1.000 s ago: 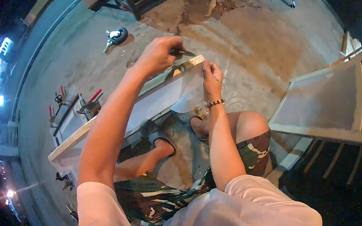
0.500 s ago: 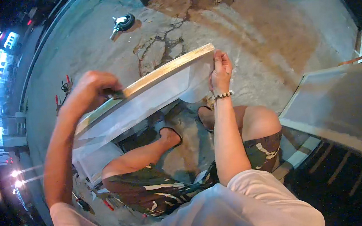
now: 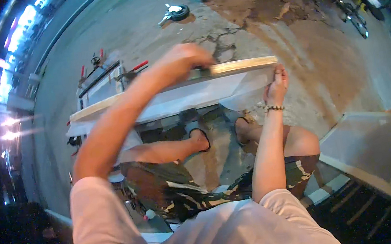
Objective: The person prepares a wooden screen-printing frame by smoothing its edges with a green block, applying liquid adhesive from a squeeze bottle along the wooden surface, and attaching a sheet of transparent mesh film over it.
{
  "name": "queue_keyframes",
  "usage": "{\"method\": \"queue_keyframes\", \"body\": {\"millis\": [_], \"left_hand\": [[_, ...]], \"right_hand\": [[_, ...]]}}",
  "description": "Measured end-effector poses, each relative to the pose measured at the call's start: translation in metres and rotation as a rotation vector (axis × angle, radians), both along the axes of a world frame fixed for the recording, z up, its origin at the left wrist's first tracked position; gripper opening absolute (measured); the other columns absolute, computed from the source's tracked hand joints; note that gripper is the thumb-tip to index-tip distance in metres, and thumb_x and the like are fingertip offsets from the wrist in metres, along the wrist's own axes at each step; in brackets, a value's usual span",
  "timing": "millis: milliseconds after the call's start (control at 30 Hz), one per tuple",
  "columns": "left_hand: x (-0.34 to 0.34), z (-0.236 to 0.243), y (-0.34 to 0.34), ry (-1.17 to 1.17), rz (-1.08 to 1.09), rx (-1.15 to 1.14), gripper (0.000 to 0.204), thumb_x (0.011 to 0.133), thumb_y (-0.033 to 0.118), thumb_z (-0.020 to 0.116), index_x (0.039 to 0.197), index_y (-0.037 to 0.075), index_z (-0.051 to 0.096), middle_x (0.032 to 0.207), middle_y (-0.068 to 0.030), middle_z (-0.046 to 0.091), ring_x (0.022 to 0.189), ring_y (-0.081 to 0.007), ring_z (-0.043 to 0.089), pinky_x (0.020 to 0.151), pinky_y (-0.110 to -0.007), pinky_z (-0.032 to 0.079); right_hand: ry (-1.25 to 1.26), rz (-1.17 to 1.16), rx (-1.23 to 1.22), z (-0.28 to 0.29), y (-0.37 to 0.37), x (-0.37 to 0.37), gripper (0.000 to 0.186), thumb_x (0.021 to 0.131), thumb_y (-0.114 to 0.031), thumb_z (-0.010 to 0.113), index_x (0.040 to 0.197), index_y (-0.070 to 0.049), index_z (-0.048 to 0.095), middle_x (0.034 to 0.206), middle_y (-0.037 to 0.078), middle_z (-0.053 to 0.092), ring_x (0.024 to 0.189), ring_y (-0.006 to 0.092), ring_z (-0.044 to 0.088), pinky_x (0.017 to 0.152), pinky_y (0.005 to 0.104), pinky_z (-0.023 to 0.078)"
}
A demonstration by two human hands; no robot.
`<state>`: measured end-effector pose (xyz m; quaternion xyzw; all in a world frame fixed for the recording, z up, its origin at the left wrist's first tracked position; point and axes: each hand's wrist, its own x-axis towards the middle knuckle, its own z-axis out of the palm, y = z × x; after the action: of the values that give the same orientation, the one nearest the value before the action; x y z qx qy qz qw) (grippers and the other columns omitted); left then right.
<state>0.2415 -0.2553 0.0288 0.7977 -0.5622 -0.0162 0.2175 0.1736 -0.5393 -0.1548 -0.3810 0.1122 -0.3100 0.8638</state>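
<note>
A long wooden frame [image 3: 244,64] with pale mesh stretched below its edge lies crosswise in front of me, above my knees. My left hand [image 3: 187,56] is closed over the frame's top edge, right of its middle. Under its fingers shows part of a small dark greenish block [image 3: 203,72], pressed against the wood; its kind is not clear. At the frame's right end, my right hand [image 3: 276,87] grips the corner with bent fingers. The left forearm passes in front of part of the frame.
A second mesh frame [image 3: 359,172] leans at the right beside dark slats. Red-handled clamps [image 3: 139,66] are beyond the frame's left half. Farther off are a caster wheel [image 3: 178,13], cracked concrete [image 3: 223,47] and a bicycle [image 3: 353,18]. My feet [image 3: 200,139] are below the frame.
My left hand has slid right along the frame's edge with the block. The frame now looks more level, and the whole view has shifted. My right hand keeps hold of the end.
</note>
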Motion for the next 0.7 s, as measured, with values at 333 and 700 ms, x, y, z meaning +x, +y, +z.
{"method": "queue_keyframes", "body": {"millis": [333, 700], "left_hand": [[-0.14, 0.118, 0.296, -0.144, 0.84, 0.291, 0.023, 0.07, 0.0, 0.063, 0.092, 0.004, 0.066, 0.111, -0.0154, 0.065, 0.109, -0.0332, 0.06, 0.094, -0.04, 0.048], [-0.043, -0.03, -0.101, -0.371, 0.161, -0.373, 0.002, 0.065, 0.014, 0.064, 0.067, 0.012, 0.065, 0.071, -0.0114, 0.065, 0.071, -0.0336, 0.064, 0.061, -0.044, 0.051]], "right_hand": [[0.12, -0.104, -0.11, 0.015, 0.013, 0.006, 0.029, 0.094, -0.028, 0.056, 0.112, -0.004, 0.056, 0.102, 0.007, 0.063, 0.091, 0.0163, 0.06, 0.08, 0.0308, 0.05], [0.173, 0.037, -0.184, 0.03, 0.016, -0.003, 0.031, 0.097, -0.025, 0.05, 0.118, -0.003, 0.056, 0.113, 0.007, 0.062, 0.1, 0.0187, 0.06, 0.084, 0.0315, 0.05]]}}
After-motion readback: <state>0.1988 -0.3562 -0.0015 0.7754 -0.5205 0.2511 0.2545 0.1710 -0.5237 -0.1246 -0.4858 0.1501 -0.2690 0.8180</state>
